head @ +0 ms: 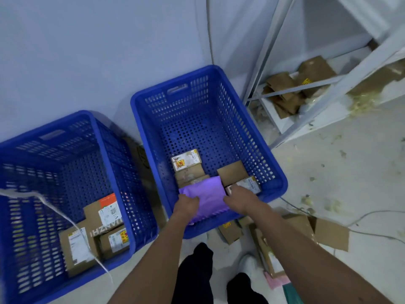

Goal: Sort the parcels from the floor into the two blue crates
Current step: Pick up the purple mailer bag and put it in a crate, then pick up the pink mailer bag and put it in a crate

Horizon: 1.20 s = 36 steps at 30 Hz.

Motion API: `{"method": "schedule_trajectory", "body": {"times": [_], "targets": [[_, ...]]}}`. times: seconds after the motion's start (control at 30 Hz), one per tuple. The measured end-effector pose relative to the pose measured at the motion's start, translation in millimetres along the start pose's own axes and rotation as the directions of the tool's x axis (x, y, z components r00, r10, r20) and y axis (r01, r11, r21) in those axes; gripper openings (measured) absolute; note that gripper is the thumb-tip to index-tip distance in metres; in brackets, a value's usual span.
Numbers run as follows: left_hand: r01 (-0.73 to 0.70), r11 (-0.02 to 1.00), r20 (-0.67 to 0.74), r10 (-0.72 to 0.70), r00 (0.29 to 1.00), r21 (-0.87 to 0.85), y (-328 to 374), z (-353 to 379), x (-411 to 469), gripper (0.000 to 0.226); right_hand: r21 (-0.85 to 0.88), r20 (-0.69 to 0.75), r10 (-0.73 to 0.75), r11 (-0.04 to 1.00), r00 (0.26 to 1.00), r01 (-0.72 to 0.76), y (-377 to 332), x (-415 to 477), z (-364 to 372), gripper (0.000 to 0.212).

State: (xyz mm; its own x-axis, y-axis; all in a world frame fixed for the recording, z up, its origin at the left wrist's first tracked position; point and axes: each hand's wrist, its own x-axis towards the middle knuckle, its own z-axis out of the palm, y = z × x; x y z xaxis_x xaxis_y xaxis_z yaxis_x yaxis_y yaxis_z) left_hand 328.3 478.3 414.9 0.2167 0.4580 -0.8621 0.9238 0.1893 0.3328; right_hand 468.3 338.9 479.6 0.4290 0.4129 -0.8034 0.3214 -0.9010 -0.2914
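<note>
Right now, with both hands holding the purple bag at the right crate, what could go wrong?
1. The purple bag looks soft. Once the left hand and right hand release it, it may cover the labelled boxes lying in the right crate.
2. More parcels and flattened cardboard lie on the floor by the feet. A careless step could crush them or cause a slip.

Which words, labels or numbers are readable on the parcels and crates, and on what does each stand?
"UANZH", upside down, partly hidden: printed on the cardboard box in the left crate.
Shipping labels in the left crate and the right crate: too blurred to read.
</note>
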Motion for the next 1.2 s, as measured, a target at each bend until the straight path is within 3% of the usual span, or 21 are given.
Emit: {"method": "schedule_trajectory", "body": {"times": [0.1, 0.23, 0.43, 0.57, 0.7, 0.8, 0.87, 1.03, 1.2], "targets": [[-0.07, 0.997, -0.011, 0.071, 0.997, 0.029, 20, -3, -42, 0.086, 0.008, -0.022, 0.0, 1.0, 1.0, 0.0, 13, -41, -16, 0.052], [-0.163, 0.979, -0.025, 0.168, 0.986, 0.12, 37, 5, -103, 0.066, 0.048, -0.076, -0.002, 0.999, 0.997, 0.005, 40, -96, -33, 0.047], [-0.247, 0.949, -0.033, 0.258, 0.965, 0.198, 32, 20, -170, 0.057, 0.062, -0.143, -0.062, 0.996, 0.988, 0.071, 83, -163, -33, 0.026], [-0.323, 0.919, -0.04, 0.34, 0.94, 0.227, 31, 38, -214, 0.044, 0.033, -0.186, -0.076, 0.996, 0.98, 0.083, 113, -197, -31, 0.027], [-0.377, 0.891, 0.016, 0.386, 0.922, 0.253, 21, 63, -247, 0.027, -0.016, -0.193, -0.084, 0.996, 0.977, 0.082, 141, -229, -21, 0.033], [-0.418, 0.866, 0.06, 0.419, 0.906, 0.273, 13, 86, -261, 0.014, 0.022, -0.218, -0.01, 1.0, 0.976, 0.015, 168, -247, -8, 0.042], [-0.463, 0.832, 0.115, 0.45, 0.886, 0.305, 10, 100, -271, 0.015, 0.06, -0.244, 0.048, 0.998, 0.969, -0.035, 186, -256, 3, 0.049], [-0.539, 0.762, 0.227, 0.489, 0.842, 0.36, 0, 124, -296, 0.007, 0.137, -0.287, 0.141, 0.985, 0.948, -0.105, 225, -280, 33, 0.034], [-0.576, 0.707, 0.333, 0.472, 0.816, 0.41, -34, 140, -308, 0.021, 0.043, -0.299, 0.204, 0.979, 0.932, -0.2, 248, -315, 93, 0.034]]}}
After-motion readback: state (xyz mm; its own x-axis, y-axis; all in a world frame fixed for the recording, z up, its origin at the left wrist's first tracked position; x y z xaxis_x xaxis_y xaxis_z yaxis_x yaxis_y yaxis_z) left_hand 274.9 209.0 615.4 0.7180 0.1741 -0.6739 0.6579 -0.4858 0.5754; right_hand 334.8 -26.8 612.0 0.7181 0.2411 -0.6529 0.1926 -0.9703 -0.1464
